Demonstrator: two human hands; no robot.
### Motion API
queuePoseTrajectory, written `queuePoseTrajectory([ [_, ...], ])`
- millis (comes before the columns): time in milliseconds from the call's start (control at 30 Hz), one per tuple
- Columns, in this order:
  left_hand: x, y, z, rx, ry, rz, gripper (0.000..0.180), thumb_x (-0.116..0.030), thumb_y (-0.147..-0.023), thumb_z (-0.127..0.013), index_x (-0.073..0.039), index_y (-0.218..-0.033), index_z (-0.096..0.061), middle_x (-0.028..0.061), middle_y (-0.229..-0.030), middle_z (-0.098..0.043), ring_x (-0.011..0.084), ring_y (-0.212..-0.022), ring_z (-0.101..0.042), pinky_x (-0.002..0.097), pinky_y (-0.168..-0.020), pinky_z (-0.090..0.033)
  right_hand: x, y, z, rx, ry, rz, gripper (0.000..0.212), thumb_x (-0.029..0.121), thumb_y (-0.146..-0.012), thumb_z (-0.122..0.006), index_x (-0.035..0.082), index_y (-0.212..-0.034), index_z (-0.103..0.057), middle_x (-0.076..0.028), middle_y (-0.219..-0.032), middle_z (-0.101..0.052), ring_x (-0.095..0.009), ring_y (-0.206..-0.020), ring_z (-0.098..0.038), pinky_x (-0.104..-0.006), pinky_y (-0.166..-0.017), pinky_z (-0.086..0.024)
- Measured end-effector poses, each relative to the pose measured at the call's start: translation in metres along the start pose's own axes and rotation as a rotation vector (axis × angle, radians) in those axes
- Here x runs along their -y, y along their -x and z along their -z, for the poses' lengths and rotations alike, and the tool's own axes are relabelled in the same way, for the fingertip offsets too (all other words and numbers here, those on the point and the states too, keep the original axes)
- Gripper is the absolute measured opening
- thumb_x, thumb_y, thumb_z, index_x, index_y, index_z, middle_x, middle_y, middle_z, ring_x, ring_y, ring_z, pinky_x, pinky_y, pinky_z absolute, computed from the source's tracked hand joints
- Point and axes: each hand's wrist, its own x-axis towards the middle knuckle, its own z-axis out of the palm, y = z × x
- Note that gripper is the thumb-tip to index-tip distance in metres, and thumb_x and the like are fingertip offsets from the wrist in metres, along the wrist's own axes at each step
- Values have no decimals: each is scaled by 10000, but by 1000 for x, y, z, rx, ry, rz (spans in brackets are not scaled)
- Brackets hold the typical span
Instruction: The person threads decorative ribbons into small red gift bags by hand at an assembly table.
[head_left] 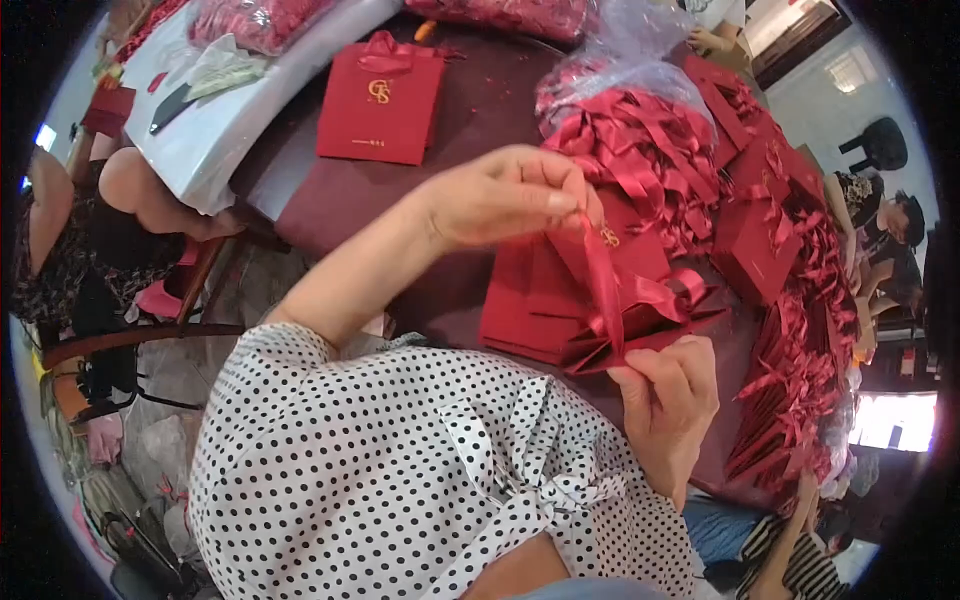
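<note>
My left hand point(525, 195) is raised over the table, its thumb and fingertips pinching the upper end of a red satin ribbon point(605, 285). From there the ribbon stretches down, taut, to a small red paper gift bag point(655, 325). At that bag's near edge my right hand point(675, 395) is closed, thumb against fingers, gripping the rim where the ribbon meets it. The exact fingertip contact is partly hidden. Beneath lie more flat red gift bags point(510, 310) with gold print.
A finished-looking red bag point(375, 110) lies beyond my left forearm. A plastic sack of red ribbons point(640, 150) sits far right of centre. Piles of ribboned bags point(790, 400) line the right side. Far left, a white-covered table point(190, 140) holds a dark phone-like object. Other people sit around.
</note>
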Motion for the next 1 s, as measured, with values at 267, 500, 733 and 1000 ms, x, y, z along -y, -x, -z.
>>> queuePoseTrajectory([
  [267,-13,18,0,-114,-379,33,170,-169,-908,-556,-28,-813,-572,89,-1151,-604,109,-955,-553,273,-867,-435,-3,-8,-11,39,-89,74,288,60,-585,-813,78,-819,-646,-61,-787,-534,-267,-741,-539,-354,-618,-461],
  [500,17,11,-5,261,-395,299,153,-156,-928,-548,-34,-837,-544,28,-967,-563,100,-901,-529,254,-834,-426,-3,-5,-10,22,-32,39,277,89,-577,-818,83,-803,-657,-34,-746,-561,-252,-758,-538,-349,-639,-467],
  [733,-7,18,9,-277,-129,-29,166,-186,-886,-558,-35,-818,-541,89,-936,-592,155,-860,-565,291,-812,-458,1,-10,-11,55,24,65,228,155,-619,-805,97,-771,-645,-22,-712,-584,-248,-732,-528,-338,-677,-451],
  [1000,19,55,-14,-389,-1129,-464,559,-241,-770,-724,-28,-1201,-438,110,-1093,-462,214,-1002,-487,329,-920,-397,-5,-60,-26,-208,151,97,193,146,-684,-797,105,-736,-615,-44,-650,-549,-240,-577,-524,-344,-513,-418],
])
